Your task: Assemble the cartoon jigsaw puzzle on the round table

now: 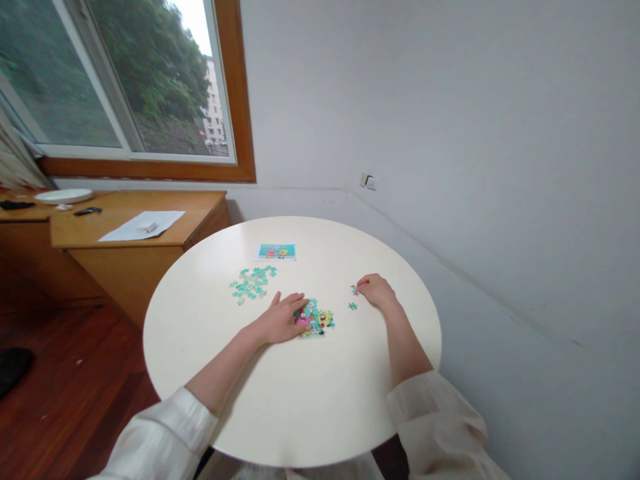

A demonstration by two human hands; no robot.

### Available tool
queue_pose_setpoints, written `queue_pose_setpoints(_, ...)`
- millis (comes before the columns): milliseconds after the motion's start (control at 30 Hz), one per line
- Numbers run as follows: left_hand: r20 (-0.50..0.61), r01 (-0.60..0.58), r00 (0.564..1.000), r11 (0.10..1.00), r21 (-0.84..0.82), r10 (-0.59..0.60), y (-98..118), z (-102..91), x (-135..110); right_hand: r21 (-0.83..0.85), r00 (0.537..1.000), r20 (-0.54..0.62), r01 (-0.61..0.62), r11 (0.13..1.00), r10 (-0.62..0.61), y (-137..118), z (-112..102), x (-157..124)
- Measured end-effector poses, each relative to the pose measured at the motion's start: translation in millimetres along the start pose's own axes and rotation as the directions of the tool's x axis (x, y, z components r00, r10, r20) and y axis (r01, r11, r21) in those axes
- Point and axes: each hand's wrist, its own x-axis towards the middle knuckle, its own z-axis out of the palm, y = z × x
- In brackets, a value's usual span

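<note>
On the round table (290, 407), the left hand (280, 320) lies spread over the joined puzzle (314, 321). The right hand (377, 291) touches a small piece (355, 291); I can't tell if it's pinched.

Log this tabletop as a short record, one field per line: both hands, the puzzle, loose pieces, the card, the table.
Left hand: resting over the left part of the partly joined puzzle
Right hand: fingertips at small pieces; grip unclear
Single piece: just nearer the person than those
Piece pile: mostly teal, beyond the left hand
Picture card: lying farther back than the pile
Table: round, off-white
</note>
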Motion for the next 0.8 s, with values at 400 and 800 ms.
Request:
queue_pose_setpoints(400, -0.023, 0.026, 0.999, 1.0, -0.002, -0.026, -3.8, 2.8, 2.7, -0.03, 0.999, 0.031, -0.042, 0.999, 0.043, -3.7, -0.5, -1.6)
queue_pose_setpoints(800, -0.072, 0.064, 0.996, 0.998, 0.021, -0.062, -6.9, 3.5, 3.6, 0.07, 0.999, 0.009, 0.045, 0.997, -0.045, -4.6, 2.2, -1.5)
